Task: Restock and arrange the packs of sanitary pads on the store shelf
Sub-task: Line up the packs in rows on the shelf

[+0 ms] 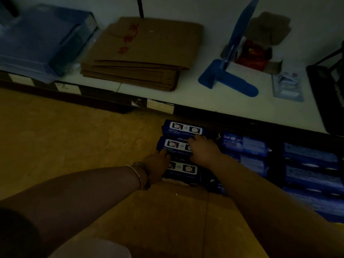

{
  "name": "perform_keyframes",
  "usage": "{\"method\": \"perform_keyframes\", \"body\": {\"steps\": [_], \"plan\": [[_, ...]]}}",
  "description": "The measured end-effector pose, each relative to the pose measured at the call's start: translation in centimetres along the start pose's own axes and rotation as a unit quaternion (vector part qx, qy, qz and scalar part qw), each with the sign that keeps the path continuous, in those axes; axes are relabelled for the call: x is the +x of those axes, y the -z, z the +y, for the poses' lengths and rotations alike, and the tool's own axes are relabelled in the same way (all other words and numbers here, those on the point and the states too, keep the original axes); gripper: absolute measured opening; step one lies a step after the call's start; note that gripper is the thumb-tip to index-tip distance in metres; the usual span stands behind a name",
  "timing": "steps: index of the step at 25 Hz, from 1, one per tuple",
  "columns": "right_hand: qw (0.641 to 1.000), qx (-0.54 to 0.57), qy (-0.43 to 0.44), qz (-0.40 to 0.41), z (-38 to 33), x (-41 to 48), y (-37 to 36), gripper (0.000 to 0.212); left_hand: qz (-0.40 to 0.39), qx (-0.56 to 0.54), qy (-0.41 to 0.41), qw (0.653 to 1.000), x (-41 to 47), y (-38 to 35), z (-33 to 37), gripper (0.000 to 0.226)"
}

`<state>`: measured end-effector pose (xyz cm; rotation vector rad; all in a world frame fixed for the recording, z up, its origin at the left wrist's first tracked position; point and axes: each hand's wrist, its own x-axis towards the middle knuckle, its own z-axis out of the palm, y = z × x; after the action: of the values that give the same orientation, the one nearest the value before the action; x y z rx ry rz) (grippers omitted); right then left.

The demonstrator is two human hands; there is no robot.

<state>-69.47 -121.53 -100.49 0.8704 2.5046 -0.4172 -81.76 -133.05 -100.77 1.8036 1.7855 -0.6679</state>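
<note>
Three dark blue packs of sanitary pads stand in a row on the lower shelf: a far pack (183,128), a middle pack (175,144) and a near pack (183,169). My left hand (158,162) grips the left end of the middle pack, a bangle on its wrist. My right hand (203,150) grips the same pack's right end, fingertips reaching the far pack's edge. More blue packs (243,144) fill the shelf to the right.
Above, a white shelf (204,101) carries flattened cardboard (141,53), a blue box (37,40), a blue plastic divider (229,77) and a small red-filled carton (255,53). A black basket (327,94) sits at the right. Tan floor lies to the left.
</note>
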Motion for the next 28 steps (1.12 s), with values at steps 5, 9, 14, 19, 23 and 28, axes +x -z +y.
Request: {"method": "perform_keyframes", "body": {"steps": [5,9,14,19,23,28], "plan": [[1.000,0.007,0.005,-0.004,0.4,0.2,0.0,0.056,0.032,-0.165,-0.016,0.986,-0.7,1.5,-1.4,0.072],[1.000,-0.015,0.014,-0.001,0.4,0.0,0.3,0.050,0.029,-0.267,-0.012,0.963,-2.6,2.9,-3.0,0.073],[0.980,0.177,0.006,0.093,-0.1,-0.1,3.4,0.028,0.070,-0.446,0.004,0.892,-5.0,5.7,-6.1,0.050],[0.853,0.500,-0.045,0.145,0.4,-1.1,5.6,0.032,0.130,-0.690,0.034,0.711,-5.0,8.2,-7.7,0.047],[0.735,0.671,-0.069,0.065,1.0,-2.2,6.9,0.032,0.090,-0.799,0.084,0.588,-4.0,8.5,-7.5,0.062],[0.720,0.687,-0.055,0.083,2.0,-2.7,6.9,0.024,0.122,-0.856,0.084,0.495,-2.7,9.4,-5.3,0.021]]}}
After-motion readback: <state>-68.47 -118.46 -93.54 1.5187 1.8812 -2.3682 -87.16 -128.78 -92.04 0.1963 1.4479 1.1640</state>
